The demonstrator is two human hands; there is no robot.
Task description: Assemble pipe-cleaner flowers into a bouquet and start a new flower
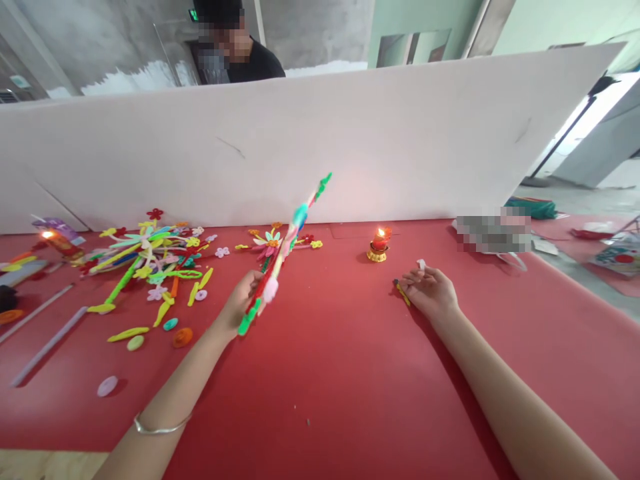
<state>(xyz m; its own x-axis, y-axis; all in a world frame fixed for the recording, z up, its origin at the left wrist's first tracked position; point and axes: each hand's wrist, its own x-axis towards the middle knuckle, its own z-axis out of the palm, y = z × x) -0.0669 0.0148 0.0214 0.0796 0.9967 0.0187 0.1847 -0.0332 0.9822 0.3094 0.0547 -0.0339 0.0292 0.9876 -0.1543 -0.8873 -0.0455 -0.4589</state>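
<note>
Left hand (243,297): closed around a fuzzy flower piece (287,250), which is held slantwise above the red table (325,373), near the middle. The piece shows green tips, a blue patch, and red, cream and pink parts. A silver bracelet (163,427) sits on the left forearm.

Right hand (429,291): palm turned partly inward, fingers curled. A small pale scrap (421,265) shows at the fingertips; whether it is pinched cannot be told. A yellow stick (401,292) with a dark end is at the same fingers; whether it is gripped cannot be told either.

A lit red candle (379,243) on a gold base stands between the hands, farther back. A second lit candle (63,245) is at far left, beside a purple packet (67,230) whose print is too blurred to read. A heap of fuzzy flowers (145,243) lies left, with an orange disc (183,338) and a lilac stick (50,347) nearer the front.

Writing: the packet (493,230) at right is masked and illegible. A green lit sign (193,15) on the rear wall is too small to read. A person (260,61) in black is behind the white board (400,147).
</note>
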